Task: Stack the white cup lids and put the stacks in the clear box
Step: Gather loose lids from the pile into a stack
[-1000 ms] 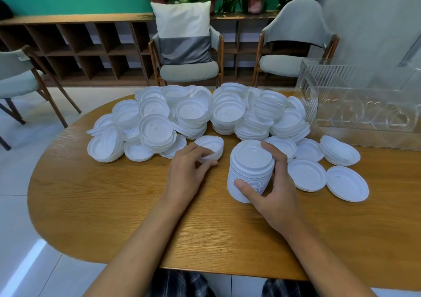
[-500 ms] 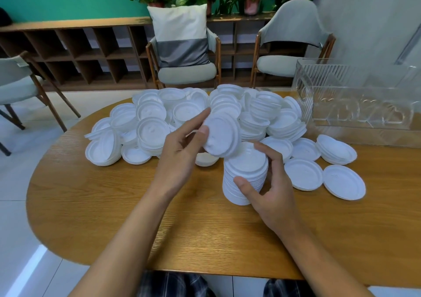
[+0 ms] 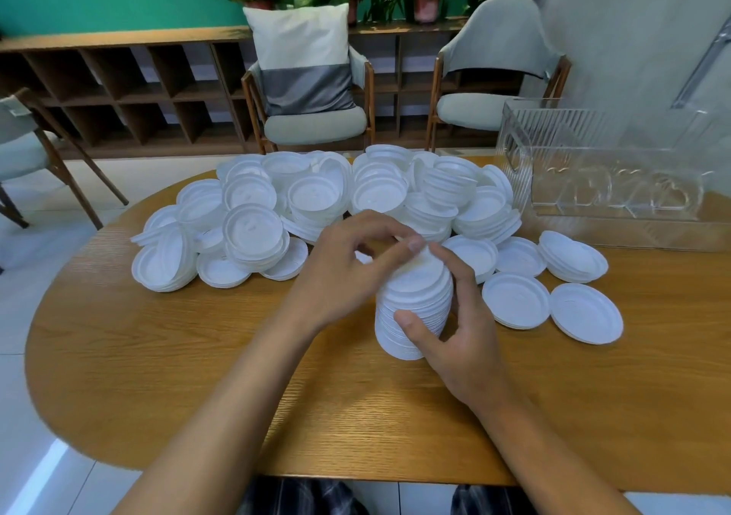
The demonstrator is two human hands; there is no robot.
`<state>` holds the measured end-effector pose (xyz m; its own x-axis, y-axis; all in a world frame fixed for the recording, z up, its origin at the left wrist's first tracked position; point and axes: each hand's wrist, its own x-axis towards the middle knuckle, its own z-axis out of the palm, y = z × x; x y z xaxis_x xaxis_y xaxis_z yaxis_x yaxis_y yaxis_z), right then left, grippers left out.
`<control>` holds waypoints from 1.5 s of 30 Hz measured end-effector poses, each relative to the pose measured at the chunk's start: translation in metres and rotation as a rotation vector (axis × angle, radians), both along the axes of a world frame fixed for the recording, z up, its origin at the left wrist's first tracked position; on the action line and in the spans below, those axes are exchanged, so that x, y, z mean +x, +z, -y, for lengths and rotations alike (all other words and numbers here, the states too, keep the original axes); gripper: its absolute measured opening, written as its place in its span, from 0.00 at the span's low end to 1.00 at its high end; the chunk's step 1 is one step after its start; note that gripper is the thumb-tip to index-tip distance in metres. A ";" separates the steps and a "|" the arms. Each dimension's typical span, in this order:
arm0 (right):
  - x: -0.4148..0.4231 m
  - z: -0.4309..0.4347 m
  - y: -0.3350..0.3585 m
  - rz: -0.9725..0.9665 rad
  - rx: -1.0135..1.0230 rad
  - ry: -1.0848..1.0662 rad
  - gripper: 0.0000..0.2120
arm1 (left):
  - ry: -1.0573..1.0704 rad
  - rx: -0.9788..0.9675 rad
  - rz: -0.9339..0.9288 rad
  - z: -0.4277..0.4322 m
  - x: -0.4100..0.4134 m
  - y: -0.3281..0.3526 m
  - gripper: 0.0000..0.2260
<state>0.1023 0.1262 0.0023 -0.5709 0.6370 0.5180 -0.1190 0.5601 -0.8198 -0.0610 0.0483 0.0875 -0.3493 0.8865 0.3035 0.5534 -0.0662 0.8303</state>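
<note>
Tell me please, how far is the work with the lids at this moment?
Done: one tall stack stands on the table. In hand: the right hand grips that stack while the left hand pinches the top lid onto it. Left: a big pile of loose lids lies behind, and no lids show in the clear box.

Bright, soft, even light fills the room. The wooden counter (image 3: 158,356) shows a pale sheen at 6 o'clock, and the floor (image 3: 43,471) has a white streak at 7 o'clock. Shadows under the stack (image 3: 415,301) are faint, and its white lids look nearly washed out. The clear box (image 3: 593,182) at 2 o'clock glints. The left hand (image 3: 344,273) is slightly blurred. Wide-angle distortion bows the shelf (image 3: 118,79) near the borders.
</note>
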 end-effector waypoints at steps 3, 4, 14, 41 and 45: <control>-0.001 0.001 0.000 -0.007 -0.001 -0.002 0.34 | 0.040 -0.024 -0.169 0.010 0.006 -0.005 0.26; -0.001 0.001 0.000 -0.014 -0.001 -0.001 0.35 | 0.049 -0.009 -0.196 0.013 0.007 -0.006 0.29; 0.003 0.003 0.001 0.003 -0.042 0.031 0.43 | -0.186 -0.086 0.010 0.024 -0.001 0.004 0.38; 0.006 0.005 0.002 0.122 -0.038 0.064 0.41 | 0.317 0.149 -0.084 0.034 -0.034 -0.076 0.10; 0.005 0.005 0.002 0.125 -0.039 0.064 0.41 | 0.293 0.048 -0.404 0.034 -0.049 -0.101 0.12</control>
